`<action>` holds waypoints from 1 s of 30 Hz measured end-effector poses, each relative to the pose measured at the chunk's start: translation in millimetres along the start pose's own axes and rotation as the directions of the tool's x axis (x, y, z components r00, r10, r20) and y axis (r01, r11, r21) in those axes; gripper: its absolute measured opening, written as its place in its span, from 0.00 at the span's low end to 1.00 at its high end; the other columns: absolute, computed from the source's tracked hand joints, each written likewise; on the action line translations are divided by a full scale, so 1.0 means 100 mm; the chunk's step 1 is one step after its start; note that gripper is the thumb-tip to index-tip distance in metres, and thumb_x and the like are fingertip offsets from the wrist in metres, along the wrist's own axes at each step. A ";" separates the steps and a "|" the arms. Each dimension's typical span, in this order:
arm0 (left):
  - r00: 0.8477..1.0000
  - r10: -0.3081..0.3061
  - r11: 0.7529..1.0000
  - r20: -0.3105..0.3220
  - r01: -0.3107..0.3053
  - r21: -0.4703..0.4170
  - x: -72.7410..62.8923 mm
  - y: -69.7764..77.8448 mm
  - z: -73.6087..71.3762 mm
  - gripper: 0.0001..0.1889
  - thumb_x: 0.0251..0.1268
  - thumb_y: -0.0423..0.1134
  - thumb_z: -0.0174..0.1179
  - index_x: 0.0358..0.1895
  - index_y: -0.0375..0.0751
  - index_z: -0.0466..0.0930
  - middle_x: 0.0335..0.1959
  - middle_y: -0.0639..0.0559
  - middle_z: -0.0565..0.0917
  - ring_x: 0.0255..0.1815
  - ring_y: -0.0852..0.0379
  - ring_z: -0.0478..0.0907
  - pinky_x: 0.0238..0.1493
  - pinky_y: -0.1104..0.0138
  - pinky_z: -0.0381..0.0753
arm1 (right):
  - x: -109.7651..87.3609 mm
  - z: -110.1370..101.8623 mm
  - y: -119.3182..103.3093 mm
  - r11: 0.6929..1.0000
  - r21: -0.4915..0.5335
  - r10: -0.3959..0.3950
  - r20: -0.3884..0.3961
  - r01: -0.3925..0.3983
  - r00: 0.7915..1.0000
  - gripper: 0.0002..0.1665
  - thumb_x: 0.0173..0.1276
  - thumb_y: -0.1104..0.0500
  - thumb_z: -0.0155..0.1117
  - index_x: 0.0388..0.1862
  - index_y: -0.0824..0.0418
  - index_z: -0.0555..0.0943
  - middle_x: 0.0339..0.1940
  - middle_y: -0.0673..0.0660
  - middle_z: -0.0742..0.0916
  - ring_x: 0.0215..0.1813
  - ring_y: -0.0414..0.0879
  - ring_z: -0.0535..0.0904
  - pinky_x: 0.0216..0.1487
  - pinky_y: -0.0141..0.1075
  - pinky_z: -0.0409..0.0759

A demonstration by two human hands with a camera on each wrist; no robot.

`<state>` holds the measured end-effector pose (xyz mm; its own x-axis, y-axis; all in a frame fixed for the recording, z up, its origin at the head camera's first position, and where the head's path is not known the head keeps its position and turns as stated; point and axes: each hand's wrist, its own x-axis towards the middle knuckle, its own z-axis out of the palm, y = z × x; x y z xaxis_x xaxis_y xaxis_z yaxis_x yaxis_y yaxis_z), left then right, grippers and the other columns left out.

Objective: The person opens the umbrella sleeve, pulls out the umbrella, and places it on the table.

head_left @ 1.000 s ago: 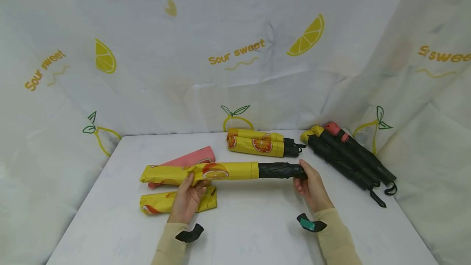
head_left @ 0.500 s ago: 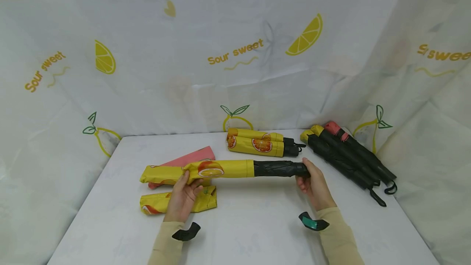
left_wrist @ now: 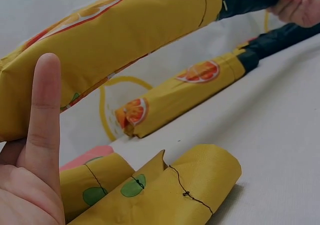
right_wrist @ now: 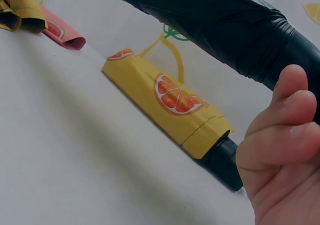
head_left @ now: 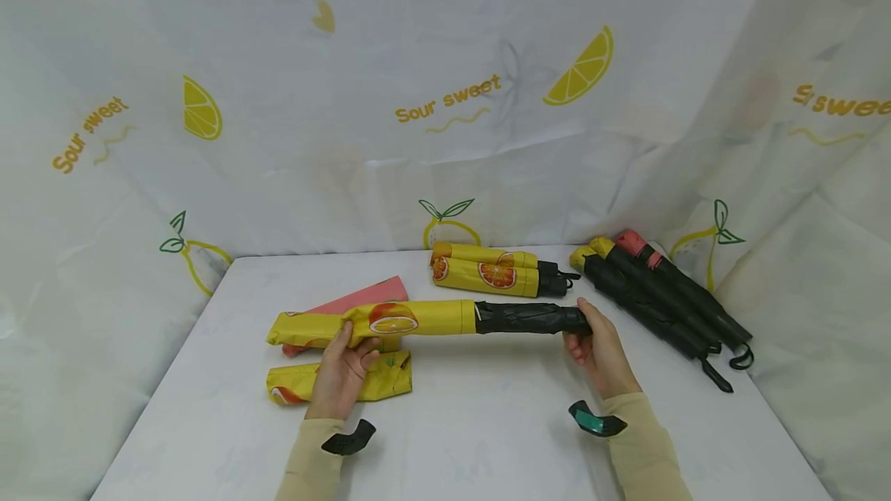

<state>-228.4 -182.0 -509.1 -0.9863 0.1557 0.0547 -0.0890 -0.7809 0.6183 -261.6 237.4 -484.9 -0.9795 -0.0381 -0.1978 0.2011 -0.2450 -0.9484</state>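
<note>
We mark the left grip (head_left: 339, 377) pinching the yellow sleeve (head_left: 438, 318) and the right grip (head_left: 602, 350) pinching the end of the black umbrella (head_left: 522, 318), which enters that sleeve; both level above the middle of the surface (head_left: 480, 439). Two sleeved umbrellas (head_left: 462, 274) near the back edge. Three black umbrellas (head_left: 654, 294) by the right edge: only head view gives us all. Left wrist view shows stitching on the loose yellow sleeve (left_wrist: 165, 197); right wrist view, the end of the pink sleeve (right_wrist: 64, 33), partly covered in head view.
</note>
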 end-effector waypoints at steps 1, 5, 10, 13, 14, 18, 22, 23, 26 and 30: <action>1.000 0.000 1.000 -0.004 0.000 0.004 0.00 0.00 0.00 0.16 0.86 0.43 0.36 0.54 0.49 0.77 0.51 0.53 0.84 0.46 0.56 0.87 0.48 0.69 0.88 | 0.00 0.00 0.00 1.000 0.002 0.000 0.001 0.000 1.000 0.28 0.80 0.34 0.46 0.28 0.51 0.77 0.14 0.45 0.77 0.16 0.36 0.68 0.18 0.26 0.66; 1.000 0.004 1.000 -0.004 -0.004 0.011 0.00 0.01 0.00 0.16 0.86 0.43 0.36 0.53 0.50 0.77 0.51 0.54 0.84 0.46 0.56 0.87 0.47 0.69 0.88 | 0.00 -0.02 0.00 1.000 0.009 -0.008 0.008 0.008 1.000 0.28 0.80 0.35 0.46 0.28 0.51 0.77 0.14 0.45 0.77 0.16 0.36 0.69 0.18 0.26 0.66; 1.000 0.010 1.000 0.004 -0.010 0.011 -0.01 0.04 -0.01 0.16 0.86 0.44 0.37 0.54 0.48 0.76 0.50 0.53 0.84 0.46 0.56 0.87 0.47 0.69 0.88 | -0.02 -0.04 -0.02 1.000 0.016 -0.024 0.016 0.024 1.000 0.28 0.81 0.36 0.45 0.29 0.51 0.77 0.15 0.45 0.77 0.17 0.36 0.68 0.18 0.27 0.66; 1.000 0.012 1.000 -0.006 -0.012 0.016 -0.02 0.06 -0.03 0.15 0.86 0.44 0.37 0.53 0.48 0.76 0.50 0.53 0.84 0.46 0.57 0.87 0.47 0.69 0.88 | -0.03 -0.05 -0.03 0.999 0.017 -0.029 0.017 0.028 0.999 0.27 0.81 0.36 0.45 0.29 0.51 0.77 0.15 0.45 0.77 0.17 0.36 0.68 0.19 0.27 0.66; 1.000 0.013 1.000 -0.007 -0.013 0.014 -0.02 0.07 -0.03 0.15 0.86 0.44 0.37 0.53 0.48 0.76 0.50 0.53 0.84 0.46 0.56 0.87 0.47 0.69 0.88 | -0.03 -0.05 -0.04 0.999 0.016 -0.030 0.018 0.030 0.999 0.27 0.81 0.36 0.45 0.29 0.51 0.77 0.15 0.45 0.77 0.17 0.36 0.69 0.19 0.27 0.66; 1.000 0.018 1.000 -0.021 -0.018 -0.003 -0.03 0.08 -0.05 0.16 0.86 0.44 0.36 0.52 0.49 0.76 0.50 0.53 0.84 0.46 0.56 0.87 0.47 0.69 0.88 | -0.03 -0.07 -0.04 0.999 0.017 -0.036 0.014 0.036 0.999 0.28 0.80 0.35 0.45 0.29 0.51 0.77 0.15 0.46 0.77 0.18 0.37 0.69 0.19 0.28 0.66; 0.998 0.023 1.000 -0.052 -0.023 -0.007 -0.05 0.10 -0.06 0.15 0.86 0.44 0.36 0.51 0.49 0.76 0.50 0.54 0.84 0.45 0.56 0.87 0.45 0.69 0.88 | -0.03 -0.09 -0.05 0.999 0.017 -0.046 0.006 0.046 0.999 0.28 0.80 0.36 0.45 0.28 0.52 0.78 0.15 0.46 0.77 0.17 0.37 0.69 0.19 0.28 0.65; 0.998 0.023 1.000 -0.061 -0.023 -0.003 -0.05 0.10 -0.07 0.15 0.86 0.44 0.37 0.51 0.50 0.76 0.49 0.54 0.84 0.45 0.56 0.87 0.45 0.69 0.88 | -0.03 -0.09 -0.05 0.999 0.018 -0.048 0.006 0.048 0.999 0.28 0.81 0.36 0.45 0.28 0.52 0.78 0.15 0.46 0.77 0.17 0.36 0.69 0.19 0.28 0.66; 0.997 0.020 1.000 -0.073 -0.020 0.002 -0.04 0.11 -0.07 0.14 0.86 0.44 0.37 0.51 0.50 0.75 0.49 0.54 0.84 0.45 0.57 0.87 0.45 0.70 0.88 | -0.03 -0.10 -0.05 0.998 0.023 -0.051 0.007 0.050 0.999 0.29 0.81 0.36 0.45 0.27 0.52 0.78 0.15 0.46 0.77 0.17 0.36 0.69 0.19 0.27 0.66; 0.999 0.021 1.000 -0.046 -0.021 -0.001 -0.04 0.14 -0.07 0.14 0.86 0.44 0.37 0.52 0.49 0.75 0.50 0.53 0.84 0.45 0.56 0.87 0.45 0.69 0.88 | -0.04 -0.11 -0.06 0.998 0.023 -0.052 0.007 0.052 0.999 0.29 0.81 0.36 0.45 0.27 0.52 0.78 0.14 0.45 0.77 0.17 0.36 0.69 0.18 0.27 0.66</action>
<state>-227.0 -197.6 -506.2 -0.9933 0.1111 0.0312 -0.0684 -0.7846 0.6162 -259.0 249.3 -480.8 -0.9888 -0.0317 -0.1461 0.1492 -0.2692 -0.9515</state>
